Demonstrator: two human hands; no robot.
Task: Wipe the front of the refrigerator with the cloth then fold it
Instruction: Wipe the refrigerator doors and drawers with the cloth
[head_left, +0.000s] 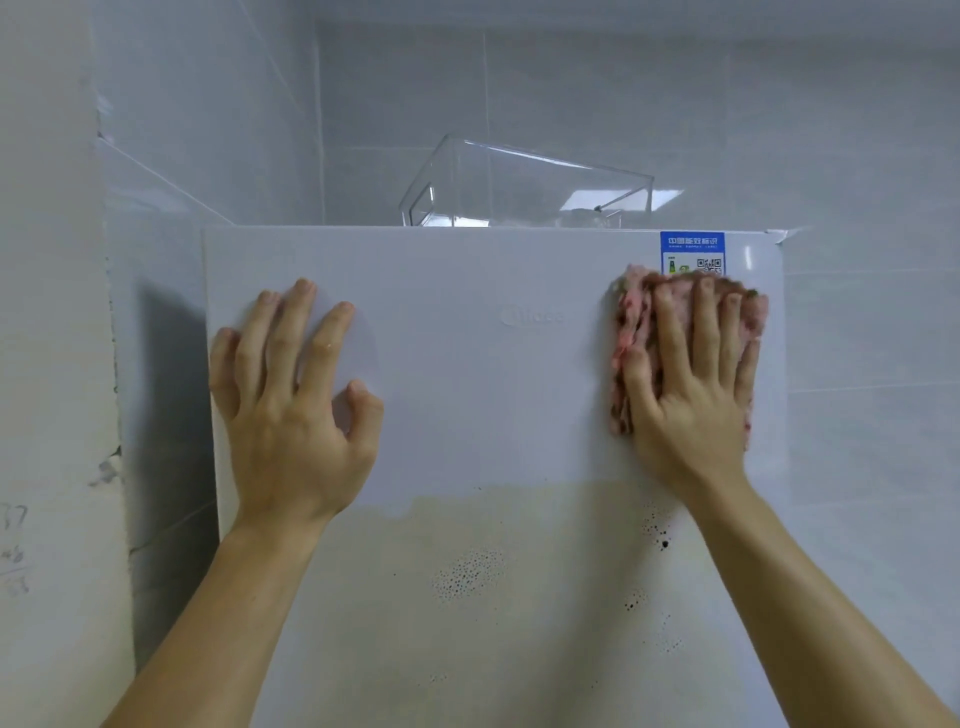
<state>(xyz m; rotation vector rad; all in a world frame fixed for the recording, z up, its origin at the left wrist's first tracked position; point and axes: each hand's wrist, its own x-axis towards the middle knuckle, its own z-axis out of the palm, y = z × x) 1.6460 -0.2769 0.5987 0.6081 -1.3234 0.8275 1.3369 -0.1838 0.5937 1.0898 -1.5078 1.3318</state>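
The white refrigerator front (493, 374) fills the middle of the view. Its lower half is yellowish with dark speckled spots. A pink, fuzzy cloth (631, 332) lies flat against the door near its upper right corner. My right hand (691, 374) presses on the cloth with fingers spread, covering most of it. My left hand (296, 395) rests flat on the door at the upper left, fingers apart, holding nothing.
A blue label with a QR code (692, 253) is stuck just above the cloth. A clear plastic box (524, 182) stands on top of the refrigerator. Grey tiled walls (857, 156) lie behind and at the right, and a rough white wall (52, 364) stands close on the left.
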